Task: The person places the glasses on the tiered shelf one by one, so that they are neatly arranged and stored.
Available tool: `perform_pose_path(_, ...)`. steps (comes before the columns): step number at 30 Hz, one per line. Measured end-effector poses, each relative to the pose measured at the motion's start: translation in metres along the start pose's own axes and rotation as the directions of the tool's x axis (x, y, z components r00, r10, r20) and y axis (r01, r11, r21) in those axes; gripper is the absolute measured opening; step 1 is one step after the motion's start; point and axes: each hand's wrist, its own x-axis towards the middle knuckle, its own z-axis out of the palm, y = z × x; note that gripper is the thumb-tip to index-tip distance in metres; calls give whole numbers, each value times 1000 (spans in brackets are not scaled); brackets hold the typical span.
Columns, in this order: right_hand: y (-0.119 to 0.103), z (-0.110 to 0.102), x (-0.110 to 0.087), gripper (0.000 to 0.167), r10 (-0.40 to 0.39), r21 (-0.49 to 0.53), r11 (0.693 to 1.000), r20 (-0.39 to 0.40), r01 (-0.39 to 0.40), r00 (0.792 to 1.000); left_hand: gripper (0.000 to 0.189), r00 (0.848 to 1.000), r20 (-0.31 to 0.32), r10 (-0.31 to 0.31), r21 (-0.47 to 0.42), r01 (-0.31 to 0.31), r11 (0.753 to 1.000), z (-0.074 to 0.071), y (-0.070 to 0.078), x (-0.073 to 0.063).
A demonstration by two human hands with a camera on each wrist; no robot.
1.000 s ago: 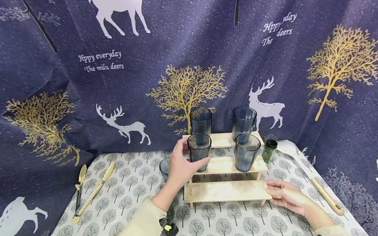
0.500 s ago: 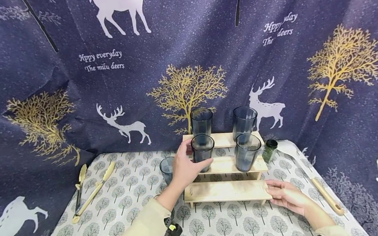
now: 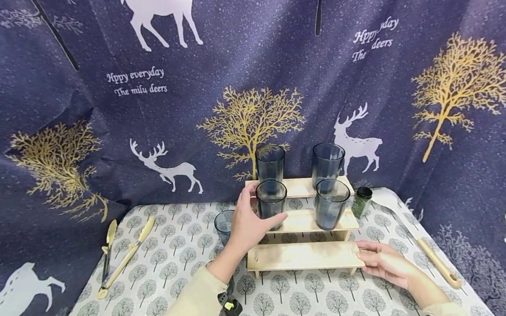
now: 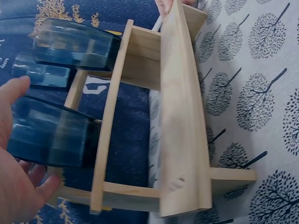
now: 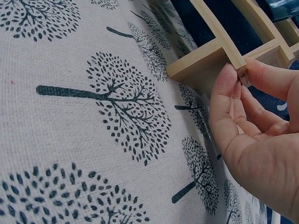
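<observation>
A stepped wooden display rack (image 3: 305, 256) with three shelves stands on the cloth. My left hand (image 3: 248, 225) curves round a blue-grey drinking glass (image 3: 272, 203) at the left of the middle shelf, thumb in front and fingers at the far side. In the left wrist view, the thumb (image 4: 14, 91) lies along one side of that glass (image 4: 53, 133), its tip extended. My right hand (image 3: 383, 262) pinches the right end of the bottom shelf. Up close in the right wrist view, thumb and fingers (image 5: 226, 88) meet at the shelf's corner (image 5: 236, 63).
Two glasses stand on the top shelf and another glass (image 3: 331, 204) at the right of the middle one. A further glass (image 3: 224, 223) is on the cloth, partly behind my left arm. Around lie tongs (image 3: 124, 260), a dark-lidded green jar (image 3: 362, 201) and a wooden-handled turner (image 3: 435, 260).
The glass in my left hand has shifted slightly to the right along the middle shelf, then stays still. My right hand has not moved.
</observation>
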Motion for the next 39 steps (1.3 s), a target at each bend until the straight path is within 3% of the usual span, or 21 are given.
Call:
perform_pose_path(7, 2, -2, 1, 38, -1, 1, 1000, -8, 1, 1000, 98, 998, -1, 58, -18, -58, 998, -19, 7, -10)
perform_pose_path(15, 2, -1, 0, 40, 2, 2, 1000, -7, -2, 1000, 92, 999, 8, 32, 41, -32, 999, -52, -6, -37)
perform_pose_path(21, 2, -1, 0, 41, 4, 1, 1000, 4, -4, 1000, 90, 999, 37, -4, 119, -1, 993, -75, -29, -64)
perform_pose_path(28, 0, -1, 0, 40, 7, 14, 1000, 6, -7, 1000, 90, 995, 96, -1, 166, -15, 986, -92, -66, -96)
perform_pose_path(34, 0, -1, -1, 41, 8, 16, 1000, 19, -8, 1000, 99, 981, 153, -117, 214, 83, 973, -100, -91, -121)
perform_pose_path(39, 1, -2, 0, 38, 7, 22, 1000, 24, -7, 1000, 102, 971, 151, -187, 226, 150, 962, -100, -105, -136)
